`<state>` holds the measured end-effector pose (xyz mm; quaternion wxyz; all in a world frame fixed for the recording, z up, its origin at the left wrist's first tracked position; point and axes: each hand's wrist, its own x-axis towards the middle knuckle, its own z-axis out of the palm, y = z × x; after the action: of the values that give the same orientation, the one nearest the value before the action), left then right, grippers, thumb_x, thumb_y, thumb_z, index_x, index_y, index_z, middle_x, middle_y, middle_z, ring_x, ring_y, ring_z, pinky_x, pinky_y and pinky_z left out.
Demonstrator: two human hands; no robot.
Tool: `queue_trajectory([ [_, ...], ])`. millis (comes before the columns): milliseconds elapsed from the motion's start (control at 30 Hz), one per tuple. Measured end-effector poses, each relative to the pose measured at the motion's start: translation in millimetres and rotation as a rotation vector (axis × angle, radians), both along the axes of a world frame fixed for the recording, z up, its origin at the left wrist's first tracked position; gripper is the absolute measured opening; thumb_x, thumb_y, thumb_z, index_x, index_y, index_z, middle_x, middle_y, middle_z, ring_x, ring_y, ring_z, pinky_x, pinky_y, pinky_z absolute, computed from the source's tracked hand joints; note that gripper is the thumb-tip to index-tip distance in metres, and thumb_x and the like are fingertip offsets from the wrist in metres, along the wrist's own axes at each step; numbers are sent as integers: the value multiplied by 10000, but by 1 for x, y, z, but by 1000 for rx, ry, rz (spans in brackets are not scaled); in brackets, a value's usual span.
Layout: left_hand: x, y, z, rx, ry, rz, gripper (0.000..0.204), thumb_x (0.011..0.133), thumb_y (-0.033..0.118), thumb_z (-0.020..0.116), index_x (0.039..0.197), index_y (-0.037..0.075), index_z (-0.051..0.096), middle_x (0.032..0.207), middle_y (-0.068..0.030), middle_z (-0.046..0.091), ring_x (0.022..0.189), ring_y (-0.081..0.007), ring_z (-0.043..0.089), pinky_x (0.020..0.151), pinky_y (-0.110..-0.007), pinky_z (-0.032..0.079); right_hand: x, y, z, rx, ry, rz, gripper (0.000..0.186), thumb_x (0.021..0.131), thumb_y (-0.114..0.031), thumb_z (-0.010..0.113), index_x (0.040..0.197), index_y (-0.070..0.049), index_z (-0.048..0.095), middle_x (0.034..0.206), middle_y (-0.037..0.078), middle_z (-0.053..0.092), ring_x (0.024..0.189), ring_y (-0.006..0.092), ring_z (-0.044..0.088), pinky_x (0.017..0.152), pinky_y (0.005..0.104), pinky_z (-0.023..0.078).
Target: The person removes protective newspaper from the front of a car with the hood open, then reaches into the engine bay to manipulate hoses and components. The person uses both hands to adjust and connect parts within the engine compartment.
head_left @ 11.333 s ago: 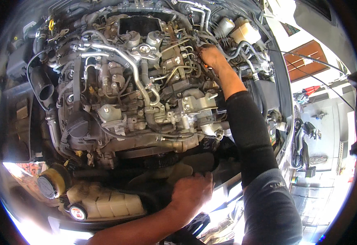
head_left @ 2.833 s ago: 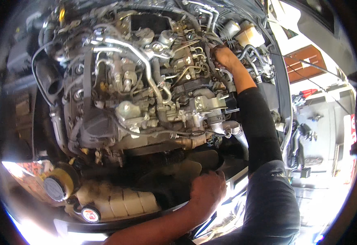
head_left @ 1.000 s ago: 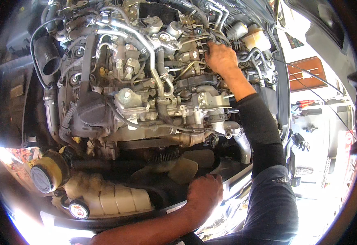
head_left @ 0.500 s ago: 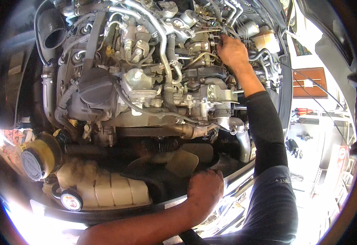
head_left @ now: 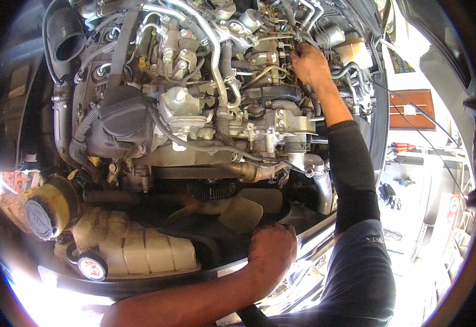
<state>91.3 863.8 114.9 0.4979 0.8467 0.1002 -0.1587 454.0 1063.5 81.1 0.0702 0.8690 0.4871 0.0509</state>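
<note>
High in the engine bay, my right hand (head_left: pixel 307 64) is among metal lines and fittings right of the brass-toned fuel pipe (head_left: pixel 270 71), fingers curled over something small that I cannot make out. Its forearm, in a black sleeve, crosses the engine's right side. My left hand (head_left: pixel 272 245) rests low at the front edge of the bay, beside the dark fan shroud and below the fan blades (head_left: pixel 240 215), fingers curled; what they grip, if anything, is hidden. A silver branched pipe (head_left: pixel 214 68) runs down the middle of the engine (head_left: pixel 189 120).
A translucent coolant tank (head_left: pixel 134 250) and a yellowish capped reservoir (head_left: pixel 47 210) sit at front left. A black intake hose (head_left: pixel 63 41) is at upper left, a cream reservoir (head_left: pixel 352 53) at upper right. Raised bodywork, thin cables and a brown panel (head_left: pixel 412 109) show at right.
The engine now sits higher in the picture as the view has shifted. My right hand has made small shifts among the same lines; my left hand stays curled at the front edge.
</note>
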Motion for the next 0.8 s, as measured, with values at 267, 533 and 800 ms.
queue_trajectory([
  [267,-1,1,-2,17,-9,-29,356,1018,338,617,1174,25,683,1007,-182,748,866,-310,776,644,-453,633,-3,5,3,0,35,-53,553,1013,-418,599,1406,-32,644,1387,262,662,1310,432,618,1146,490,472],
  [533,-3,-7,-7,41,-45,35,393,1005,397,653,1140,30,689,949,-181,750,800,-322,772,619,-478,625,-4,4,2,3,4,-38,549,1013,-419,598,1399,-31,651,1385,250,669,1306,427,623,1147,489,473],
  [800,-5,-3,-2,72,-63,18,233,992,207,622,1134,45,710,973,-145,743,848,-256,767,604,-385,620,-2,5,3,-7,56,-39,501,997,-407,606,1350,-58,678,1323,255,695,1247,448,651,1104,509,508],
])
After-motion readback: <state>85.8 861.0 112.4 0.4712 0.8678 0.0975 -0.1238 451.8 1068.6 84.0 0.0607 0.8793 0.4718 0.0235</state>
